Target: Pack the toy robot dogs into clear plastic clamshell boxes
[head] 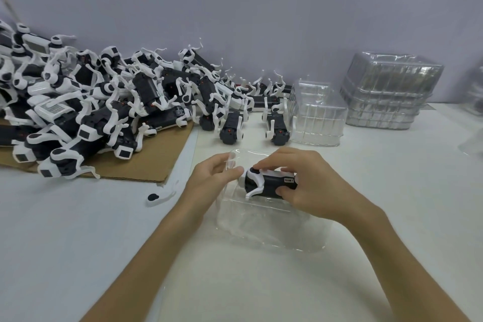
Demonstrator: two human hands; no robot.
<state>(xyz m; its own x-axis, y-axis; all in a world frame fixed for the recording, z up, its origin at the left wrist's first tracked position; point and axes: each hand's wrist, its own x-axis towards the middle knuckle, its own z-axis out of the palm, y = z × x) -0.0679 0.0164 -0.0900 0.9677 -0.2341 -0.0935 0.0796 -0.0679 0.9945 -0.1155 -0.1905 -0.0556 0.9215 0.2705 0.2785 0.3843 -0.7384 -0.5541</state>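
Observation:
A black and white toy robot dog (269,183) lies on its side in an open clear clamshell box (264,227) at the table's middle. My right hand (311,185) grips the dog's body from the right, fingers over its top and thumb below. My left hand (214,178) holds the box's left wall, its thumb touching the dog's white end. The box's lid (243,155) stands up behind my hands.
A big heap of robot dogs (99,102) covers a cardboard sheet (146,165) at the left. Two dogs (232,128) stand apart near it. A loose white leg (162,195) lies on the table. Empty clamshells (317,115) and stacked ones (389,91) stand at the back right.

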